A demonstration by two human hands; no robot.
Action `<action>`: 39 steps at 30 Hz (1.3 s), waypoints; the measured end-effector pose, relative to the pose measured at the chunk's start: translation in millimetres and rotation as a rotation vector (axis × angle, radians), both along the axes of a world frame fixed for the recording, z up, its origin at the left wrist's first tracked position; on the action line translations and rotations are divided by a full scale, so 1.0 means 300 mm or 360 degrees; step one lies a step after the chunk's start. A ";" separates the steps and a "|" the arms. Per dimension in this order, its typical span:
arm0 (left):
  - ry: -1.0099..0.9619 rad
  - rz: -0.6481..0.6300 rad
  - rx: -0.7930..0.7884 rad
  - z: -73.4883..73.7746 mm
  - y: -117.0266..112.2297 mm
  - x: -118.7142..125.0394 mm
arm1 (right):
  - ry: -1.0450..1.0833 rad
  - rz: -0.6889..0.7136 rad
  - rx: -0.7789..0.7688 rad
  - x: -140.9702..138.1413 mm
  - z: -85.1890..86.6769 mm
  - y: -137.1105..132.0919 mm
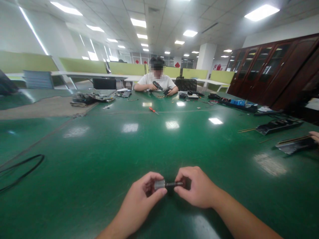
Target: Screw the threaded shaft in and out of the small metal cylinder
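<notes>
My left hand [142,196] and my right hand [195,187] meet just above the green table [99,156] near its front edge. Between them is a small metal part [167,184]: a grey cylinder with a thin dark threaded shaft sticking out to the right. The left thumb and fingers pinch the grey cylinder end. My right fingers pinch the dark shaft end. Both hands are closed on it.
A black cable [23,169] loops at the left edge. A red screwdriver [153,110] lies mid-table. Across the table a seated person [157,81] holds a dark tool among scattered parts. Dark flat panels [277,126] lie at right, where another person's fingers [314,135] show.
</notes>
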State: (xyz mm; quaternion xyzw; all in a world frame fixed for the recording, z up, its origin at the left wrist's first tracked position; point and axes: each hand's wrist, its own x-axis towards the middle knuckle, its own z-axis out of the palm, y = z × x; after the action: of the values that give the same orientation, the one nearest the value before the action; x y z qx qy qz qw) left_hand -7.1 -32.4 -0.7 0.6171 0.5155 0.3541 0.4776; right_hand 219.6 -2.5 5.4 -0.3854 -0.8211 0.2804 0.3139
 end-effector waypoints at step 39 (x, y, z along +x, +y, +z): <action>-0.0218 0.0122 -0.0086 0.012 0.001 0.000 | -0.0023 -0.0024 -0.0031 0.016 -0.006 0.006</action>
State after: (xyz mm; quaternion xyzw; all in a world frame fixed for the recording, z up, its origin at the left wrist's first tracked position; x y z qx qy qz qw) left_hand -6.9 -32.3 3.1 0.5581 0.5141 0.3994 0.5145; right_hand 224.4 -0.5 3.8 -0.3966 -0.8177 0.2832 0.3064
